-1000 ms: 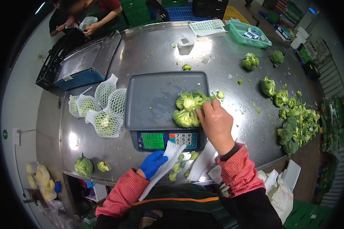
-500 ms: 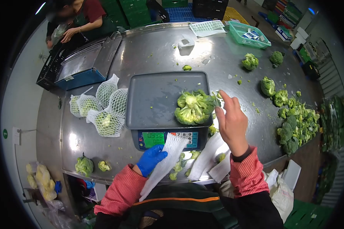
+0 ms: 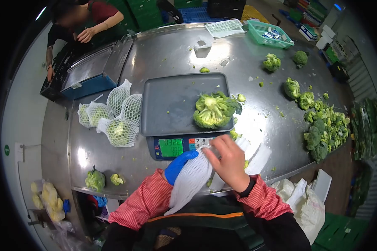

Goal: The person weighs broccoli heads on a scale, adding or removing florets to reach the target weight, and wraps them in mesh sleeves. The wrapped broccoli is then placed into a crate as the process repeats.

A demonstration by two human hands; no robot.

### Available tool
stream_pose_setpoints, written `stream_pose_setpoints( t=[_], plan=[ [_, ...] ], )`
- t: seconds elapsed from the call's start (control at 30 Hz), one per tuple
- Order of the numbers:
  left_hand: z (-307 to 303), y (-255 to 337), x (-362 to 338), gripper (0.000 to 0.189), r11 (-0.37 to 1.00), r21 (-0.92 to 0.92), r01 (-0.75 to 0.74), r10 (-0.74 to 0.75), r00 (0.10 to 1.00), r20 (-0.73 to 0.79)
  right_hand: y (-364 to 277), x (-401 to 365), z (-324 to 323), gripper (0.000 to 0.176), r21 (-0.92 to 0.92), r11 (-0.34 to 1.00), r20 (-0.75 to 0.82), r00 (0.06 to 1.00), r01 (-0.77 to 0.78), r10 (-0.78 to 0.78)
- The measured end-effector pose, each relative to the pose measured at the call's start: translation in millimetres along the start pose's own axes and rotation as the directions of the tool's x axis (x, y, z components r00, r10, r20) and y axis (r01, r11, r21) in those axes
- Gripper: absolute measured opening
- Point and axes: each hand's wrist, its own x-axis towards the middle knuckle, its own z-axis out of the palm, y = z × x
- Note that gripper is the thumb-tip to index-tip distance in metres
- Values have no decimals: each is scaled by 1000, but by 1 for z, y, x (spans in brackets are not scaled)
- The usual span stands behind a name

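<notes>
A white foam net sleeve (image 3: 191,180) is held between both hands in front of the scale. My left hand (image 3: 178,168), in a blue glove, is closed on its upper left side. My bare right hand (image 3: 230,162) pinches the sleeve's top edge. Just beyond, a head of broccoli (image 3: 213,111) lies stem-up on the right part of the grey weighing tray (image 3: 163,121). Below the tray, the scale's green display (image 3: 171,147) is lit. More flat white foam sleeves (image 3: 259,159) lie right of my right hand, among broccoli bits.
Netted broccoli heads (image 3: 116,133) sit left of the scale. A pile of florets (image 3: 329,129) and loose heads lie to the right. A green basket (image 3: 269,34) stands at the back. Another person (image 3: 88,31) works at the far left by a blue box (image 3: 90,87).
My right hand has come from beside the broccoli down to the sleeve and taken hold of its top. The sleeve has widened. The display reading has changed, and the other person's arms have moved.
</notes>
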Motion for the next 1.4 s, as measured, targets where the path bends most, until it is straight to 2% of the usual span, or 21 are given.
stream_pose_setpoints(
  t=[0.1, 0.2, 0.23, 0.27, 0.33, 0.37, 0.47, 0.5, 0.57, 0.6, 0.63, 0.73, 0.77, 0.87, 0.93, 0.97, 1.0, 1.13, 1.27, 1.37, 1.4],
  plan=[
    [-4, -16, 4, 52, 987, -155, -49, 58, 997, 58, -8, 3, -10, 19, -270, 931, -95, 955, 246, -280],
    [11, -23, -4, 49, 966, -230, -115, 104, 993, -57, -11, -15, 6, 19, 92, 973, 84, 972, 214, -221],
    [9, -24, -6, 47, 953, -293, -80, 73, 997, -36, -7, -20, 10, 17, 179, 978, 124, 983, 111, -134],
    [3, -22, -5, 48, 970, -219, -110, 115, 993, 11, -6, -21, 8, 17, 307, 948, 196, 980, -82, 21],
    [-8, -19, 1, 49, 981, -73, -177, 185, 976, 114, -6, -21, 2, 17, 483, 746, 391, 875, -458, 284],
    [-12, -20, 2, 49, 981, -47, -189, 193, 979, 74, -8, -17, 2, 16, 251, 964, 227, 974, -83, 24],
    [-10, -20, 2, 49, 972, 38, -232, 233, 972, -37, -22, 9, -2, 14, -157, 895, 21, 908, 417, -419],
    [-3, -20, 0, 49, 965, 71, -254, 259, 963, -71, -18, 8, 4, 11, -66, 902, 47, 904, 426, -424],
    [0, -19, -1, 49, 954, 78, -291, 297, 951, -85, -22, 1, 6, 9, 133, 990, 237, 968, 54, -85],
    [0, -18, -1, 48, 950, 50, -309, 312, 948, -65, -23, -1, 7, 9, 200, 968, 351, 934, -149, 72],
    [0, -16, -1, 48, 945, 21, -328, 328, 943, -46, -22, 1, 10, 11, 450, 818, 324, 919, -358, 224],
    [-8, -6, 1, 46, 875, 149, -461, 477, 873, -102, -5, -8, 8, 16, 434, 596, 663, 688, -676, 297],
    [-15, 0, -1, 50, 897, 116, -427, 438, 894, -97, -3, -9, 7, 20, 357, 658, 794, 587, -663, 160],
    [11, 12, -3, 54, 899, 88, -428, 436, 894, -102, -5, -10, 4, 21, 333, 577, 899, 436, -745, 44],
    [10, 11, 4, 55, 898, 103, -427, 432, 901, -42, -6, -7, 6, 24, 332, 887, 596, 800, -322, 67],
    [3, 9, 9, 55, 898, 125, -423, 430, 902, -35, -10, -3, 2, 27, 221, 971, 382, 924, -88, -3],
    [0, 7, 13, 55, 896, 147, -418, 427, 904, -28, -17, 6, -7, 30, 46, 992, 164, 978, 119, -125],
    [12, 1, 10, 52, 916, 205, -346, 371, 923, -98, 1, 22, -4, 42, -112, 991, 6, 997, 80, -79],
    [24, 6, 4, 41, 921, 191, -339, 355, 933, -56, 16, 21, 7, 33, 94, 996, 117, 993, -6, -5],
    [32, 16, -4, 44, 986, -102, -132, 124, 989, -79, 10, 18, 11, 26, 100, 995, 83, 996, 13, -21],
    [28, 15, -2, 47, 989, -50, -139, 135, 988, -68, 7, 18, 9, 25, 13, 996, 56, 995, 86, -86]
  ],
)
